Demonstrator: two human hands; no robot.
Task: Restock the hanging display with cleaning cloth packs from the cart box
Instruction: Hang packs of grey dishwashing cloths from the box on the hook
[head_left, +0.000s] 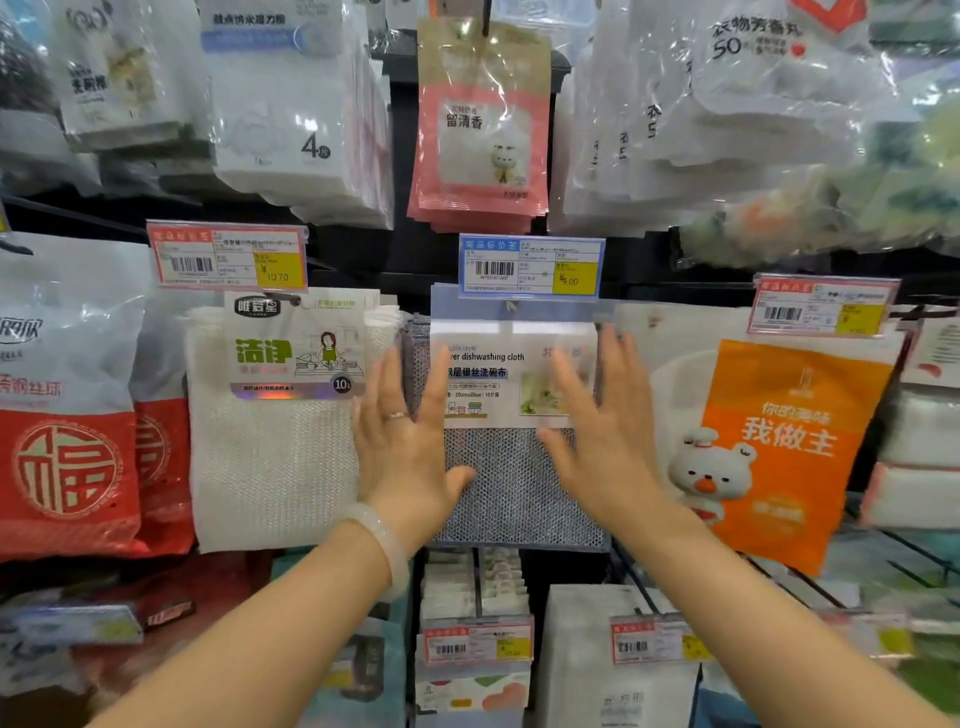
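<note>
A grey mesh dishwashing cloth pack (511, 483) with a white label hangs on a hook at the middle of the display, under a blue price tag (530, 266). My left hand (402, 441) lies flat with spread fingers against the pack's left edge. My right hand (597, 426) is spread flat over its right side and label. Neither hand grips anything. More grey packs sit stacked behind the front one. The cart box is out of view.
A white cloth pack (275, 431) hangs just left, a red bag (67, 457) further left, an orange bear pack (779, 447) right. A pink sachet (480, 124) and white packs hang above. Lower hooks hold more packs and red price tags (478, 642).
</note>
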